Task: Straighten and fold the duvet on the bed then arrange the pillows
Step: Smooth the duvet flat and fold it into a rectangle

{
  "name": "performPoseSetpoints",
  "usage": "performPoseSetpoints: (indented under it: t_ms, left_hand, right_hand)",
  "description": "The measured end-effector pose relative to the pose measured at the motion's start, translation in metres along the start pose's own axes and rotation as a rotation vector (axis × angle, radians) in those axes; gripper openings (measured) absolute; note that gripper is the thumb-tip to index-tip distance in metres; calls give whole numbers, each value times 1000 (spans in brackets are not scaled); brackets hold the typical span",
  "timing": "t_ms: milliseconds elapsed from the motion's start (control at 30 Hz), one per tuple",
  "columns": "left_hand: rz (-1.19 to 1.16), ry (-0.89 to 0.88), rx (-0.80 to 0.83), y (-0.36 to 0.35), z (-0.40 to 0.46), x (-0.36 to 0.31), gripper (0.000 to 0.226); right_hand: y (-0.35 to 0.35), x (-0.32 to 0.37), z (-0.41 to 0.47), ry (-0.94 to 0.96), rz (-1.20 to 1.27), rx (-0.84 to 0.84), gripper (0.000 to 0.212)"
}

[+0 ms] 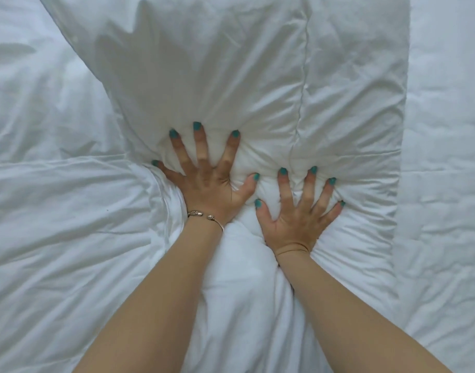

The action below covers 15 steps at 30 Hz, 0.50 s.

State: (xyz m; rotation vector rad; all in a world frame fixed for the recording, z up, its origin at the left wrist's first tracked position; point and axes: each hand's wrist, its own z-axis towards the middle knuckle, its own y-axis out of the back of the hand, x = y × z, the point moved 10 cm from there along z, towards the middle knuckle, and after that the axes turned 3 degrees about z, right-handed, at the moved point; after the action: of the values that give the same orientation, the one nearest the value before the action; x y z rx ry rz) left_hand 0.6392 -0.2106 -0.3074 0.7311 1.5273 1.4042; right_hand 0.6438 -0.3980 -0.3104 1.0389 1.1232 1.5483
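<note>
Item: pillow [231, 76]; white, plump, rectangular; lies straight ahead of the person, its long axis running away from the hands toward the top of the view, tilted slightly left; near end under both palms, far end out of view.

Item: duvet [56, 238]; white, creased; spread beneath and on both sides of the pillow; a horizontal ridge at left may be a fold, though that cannot be told for certain; a straight vertical edge shows along the pillow's right side.

Item: left hand [206, 181]; fingers splayed wide and straight, pressing flat into the near left part of the pillow, little finger at its left edge; holds nothing; bracelet [204, 214] on the wrist.

Item: right hand [298, 208]; fingers likewise spread and straight, pressing into the near right part; holds nothing; sits slightly closer to the body than the left; thumbs of both hands nearly meet.

Judgement: step in hand looks like plumping or flattening the pillow; any push goes along its length, forward from the hands; both are about equally placed, the left reaching a little further.
</note>
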Motion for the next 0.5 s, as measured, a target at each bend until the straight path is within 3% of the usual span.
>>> performPoseSetpoints:
  t_ms: [233, 500]
  left_hand:
    - [-29, 0, 54, -3, 4, -3, 78]
    - [-33, -13, -43, 5, 5, -8, 73]
  right_hand:
    - [-3, -1, 5, 12, -41, -91, 66]
    - [17, 4, 8, -14, -147, -197, 62]
